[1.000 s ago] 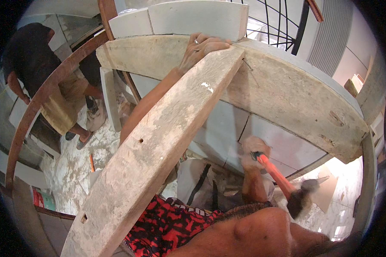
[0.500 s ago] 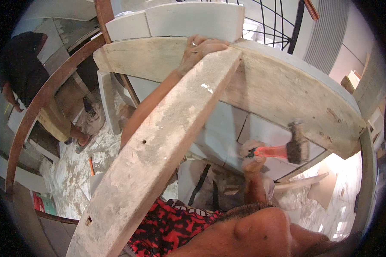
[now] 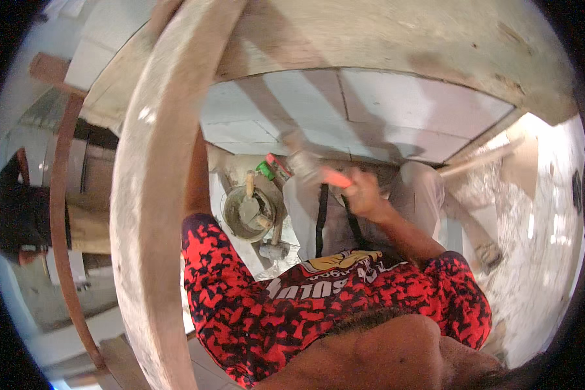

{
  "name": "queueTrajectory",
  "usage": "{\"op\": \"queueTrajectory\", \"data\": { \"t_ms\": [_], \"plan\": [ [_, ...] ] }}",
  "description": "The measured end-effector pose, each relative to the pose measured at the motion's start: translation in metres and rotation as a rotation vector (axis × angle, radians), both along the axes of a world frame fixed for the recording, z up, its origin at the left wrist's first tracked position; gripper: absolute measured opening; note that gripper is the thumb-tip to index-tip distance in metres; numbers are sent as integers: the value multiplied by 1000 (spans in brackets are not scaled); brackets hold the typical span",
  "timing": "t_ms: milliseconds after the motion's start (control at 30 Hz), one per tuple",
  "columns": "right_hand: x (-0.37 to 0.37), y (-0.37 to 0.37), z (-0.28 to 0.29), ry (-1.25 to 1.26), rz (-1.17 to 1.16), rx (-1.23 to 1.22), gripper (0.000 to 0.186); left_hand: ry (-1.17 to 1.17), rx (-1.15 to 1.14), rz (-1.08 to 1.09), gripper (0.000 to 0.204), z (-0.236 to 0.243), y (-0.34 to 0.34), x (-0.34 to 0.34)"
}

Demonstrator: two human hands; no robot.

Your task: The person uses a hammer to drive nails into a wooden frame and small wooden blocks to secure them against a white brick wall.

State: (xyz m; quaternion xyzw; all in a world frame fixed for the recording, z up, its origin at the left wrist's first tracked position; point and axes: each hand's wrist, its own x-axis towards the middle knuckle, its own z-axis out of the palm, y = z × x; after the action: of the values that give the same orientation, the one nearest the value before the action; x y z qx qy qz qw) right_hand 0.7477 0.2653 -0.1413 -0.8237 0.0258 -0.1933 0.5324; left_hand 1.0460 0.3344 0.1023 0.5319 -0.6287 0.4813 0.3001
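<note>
My right hand (image 3: 365, 194) is closed round the orange handle of a hammer (image 3: 336, 177). The hammer's blurred head points up and left, over my lap in grey trousers (image 3: 305, 211). My left forearm (image 3: 198, 175) rises behind a thick, pale wooden beam (image 3: 146, 195), which hides the left hand. Beyond the hammer, white tile panels (image 3: 390, 97) lie below a broad wooden board (image 3: 383, 39). The hammer is apart from both the panels and the board.
Left of my legs is a bucket (image 3: 231, 218) with a trowel in it, beside a hammer-like tool (image 3: 273, 250). A brown curved bar (image 3: 62, 208) runs down the left side. Behind it another person in dark clothing (image 3: 19, 211) is partly visible. Whitish floor (image 3: 526, 227) lies at right.
My view has tilted down and turned, so the beam appears more upright. The hammer has swung from pointing right to pointing up and left. My left hand has gone out of sight.
</note>
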Motion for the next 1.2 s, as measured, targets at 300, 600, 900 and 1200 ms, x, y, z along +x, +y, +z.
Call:
{"op": "queueTrajectory", "data": {
  "t_ms": [300, 600, 900, 1200],
  "plan": [
    [-51, -110, -13, -410, -593, -510, 64, 16, -220, 573, 40, -35, 30, -48],
    [-112, -119, -24, -8, -534, 136, 69, 1287, 1234, -164, 37, -366, 49, -133],
    [-106, -136, -59, 88, -480, 39, 68, 208, 2055, -415, 35, -578, 51, -131],
    [-135, -133, -115, 186, -350, 207, 65, 787, 1591, -301, 30, -625, 51, -312]
  ]
}}
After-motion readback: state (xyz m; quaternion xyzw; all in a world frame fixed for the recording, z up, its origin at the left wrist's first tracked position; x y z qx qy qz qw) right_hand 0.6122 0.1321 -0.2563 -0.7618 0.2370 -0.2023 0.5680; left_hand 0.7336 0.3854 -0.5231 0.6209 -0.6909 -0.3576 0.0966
